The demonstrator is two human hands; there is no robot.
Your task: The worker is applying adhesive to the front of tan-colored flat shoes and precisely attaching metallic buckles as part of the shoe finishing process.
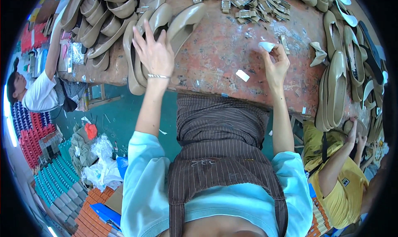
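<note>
My left hand (157, 56) reaches over several beige slip-on shoes (133, 58) at the left of the table, its fingers spread. The fingertips lie over or close to the shoe edges; whether they touch I cannot tell. To the right, my right hand (276, 67) pinches a small white curved piece (266, 46) between thumb and fingers, above the table. Close beside that hand lies a beige strap ornament with a metal buckle (284, 45). A small white paper slip (242, 75) rests on the worn reddish table (207, 67) between my hands.
A heap of buckled strap ornaments (259, 5) lies at the far side. More beige shoes are piled at left (89, 21) and right (331, 87). Co-workers stand left (43, 89) and right (340, 183). Plastic bags (101, 166) sit on the floor near stacked coloured shoe lasts.
</note>
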